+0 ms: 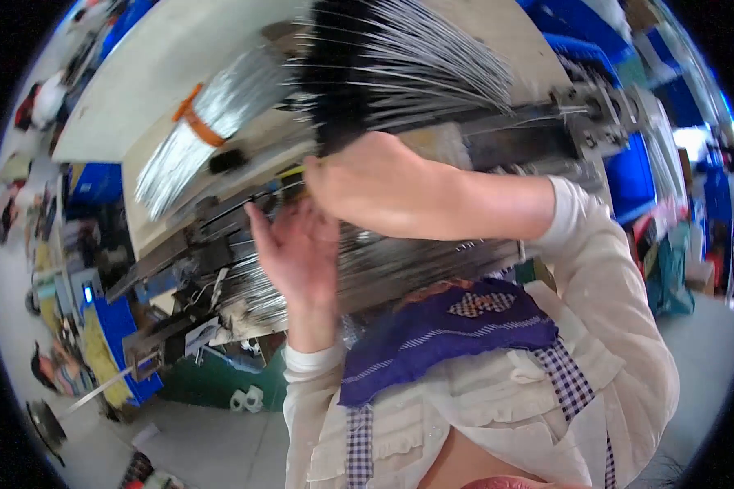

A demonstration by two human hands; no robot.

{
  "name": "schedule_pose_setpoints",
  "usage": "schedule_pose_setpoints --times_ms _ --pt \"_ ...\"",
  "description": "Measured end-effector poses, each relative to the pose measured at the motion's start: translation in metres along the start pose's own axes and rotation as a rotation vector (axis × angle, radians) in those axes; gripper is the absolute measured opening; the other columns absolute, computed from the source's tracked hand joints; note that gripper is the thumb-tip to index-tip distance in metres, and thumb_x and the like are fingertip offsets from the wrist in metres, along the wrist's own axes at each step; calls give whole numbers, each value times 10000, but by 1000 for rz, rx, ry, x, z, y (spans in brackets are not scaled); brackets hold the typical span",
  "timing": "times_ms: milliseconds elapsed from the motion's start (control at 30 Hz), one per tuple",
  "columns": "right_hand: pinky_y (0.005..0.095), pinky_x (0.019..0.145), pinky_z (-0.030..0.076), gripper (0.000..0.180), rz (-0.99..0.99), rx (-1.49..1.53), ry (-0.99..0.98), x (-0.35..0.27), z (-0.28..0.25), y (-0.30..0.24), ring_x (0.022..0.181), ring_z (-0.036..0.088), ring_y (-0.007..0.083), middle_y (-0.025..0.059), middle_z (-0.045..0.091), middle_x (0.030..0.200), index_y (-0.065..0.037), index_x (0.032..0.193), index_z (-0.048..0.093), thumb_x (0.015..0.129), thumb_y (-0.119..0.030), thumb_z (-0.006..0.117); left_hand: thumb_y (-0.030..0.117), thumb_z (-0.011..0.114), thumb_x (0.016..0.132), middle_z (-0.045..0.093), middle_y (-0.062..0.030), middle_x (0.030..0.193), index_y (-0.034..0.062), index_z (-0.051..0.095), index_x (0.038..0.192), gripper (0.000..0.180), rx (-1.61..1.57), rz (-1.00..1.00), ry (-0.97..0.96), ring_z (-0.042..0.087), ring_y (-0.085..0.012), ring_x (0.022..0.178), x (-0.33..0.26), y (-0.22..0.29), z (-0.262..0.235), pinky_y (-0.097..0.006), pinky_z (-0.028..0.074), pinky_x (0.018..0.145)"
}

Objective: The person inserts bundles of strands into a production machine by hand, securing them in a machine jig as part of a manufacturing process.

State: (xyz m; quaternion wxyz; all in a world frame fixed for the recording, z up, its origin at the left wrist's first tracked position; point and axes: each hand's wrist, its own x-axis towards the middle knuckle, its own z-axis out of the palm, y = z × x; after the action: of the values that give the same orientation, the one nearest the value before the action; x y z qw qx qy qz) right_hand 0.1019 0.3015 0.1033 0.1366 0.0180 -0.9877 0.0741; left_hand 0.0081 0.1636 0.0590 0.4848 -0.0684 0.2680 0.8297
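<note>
My left hand (pixel 298 253) is held over the bench with its thumb apart from the fingers, open, with nothing visible in it. Just above it, my right hand (pixel 359 179) reaches across from the right, its fingers curled and blurred; whatever they hold is hidden. Close by its fingertips shows a small yellow piece (pixel 289 172) on a dark metal rail. Beneath both hands lies a layer of thin silver rods (pixel 408 265). Beyond my right hand, more thin metal rods (pixel 440 61) fan out across a black strip (pixel 334 81).
A bundle of silver rods (pixel 220 114) tied with an orange band (pixel 194 118) lies at the far left of the bench. A metal mechanism (pixel 599 118) stands at the right end, beside a blue bin (pixel 630 179). People sit at other workplaces on the left.
</note>
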Motion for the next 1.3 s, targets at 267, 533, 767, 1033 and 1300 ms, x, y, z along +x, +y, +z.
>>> schedule_pose_setpoints --times_ms 267,533,767,1033,1300 --pt "370 517 504 249 79 152 -21 -68 0 2 676 662 293 155 606 748 45 974 518 757 -63 576 183 459 958 530 -191 1249 -74 505 1185 346 177 19 -122 467 -283 1221 12 -17 -13 -405 353 1092" --pt "410 608 541 135 227 289 -262 -169 48 -20 692 658 313 127 616 770 -16 917 530 813 -100 545 93 471 944 464 -220 1311 -86 416 1272 377 215 -27 45 433 -311 1264 2 -75 -39 -444 347 1103" --pt "384 609 516 277 325 423 -282 -188 46 -2 724 640 285 111 601 831 -22 941 524 753 -152 680 201 470 934 643 -194 1102 -17 520 1258 394 659 249 -405 638 -328 1006 -89 -8 -65 -481 504 920" --pt "308 748 519 190 692 770 217 -163 -6 18 850 658 186 130 642 913 -1 1015 552 875 -93 641 165 687 789 465 -247 1359 55 194 1484 860 2006 777 1386 530 -387 1169 -186 150 -276 -468 456 922" --pt "194 572 388 271 685 1086 1099 -270 -52 106 744 520 94 40 599 945 -86 1131 551 883 -137 647 160 725 788 591 -205 1170 -12 358 1404 737 1555 703 1449 600 -280 963 -172 141 -277 -370 479 837"
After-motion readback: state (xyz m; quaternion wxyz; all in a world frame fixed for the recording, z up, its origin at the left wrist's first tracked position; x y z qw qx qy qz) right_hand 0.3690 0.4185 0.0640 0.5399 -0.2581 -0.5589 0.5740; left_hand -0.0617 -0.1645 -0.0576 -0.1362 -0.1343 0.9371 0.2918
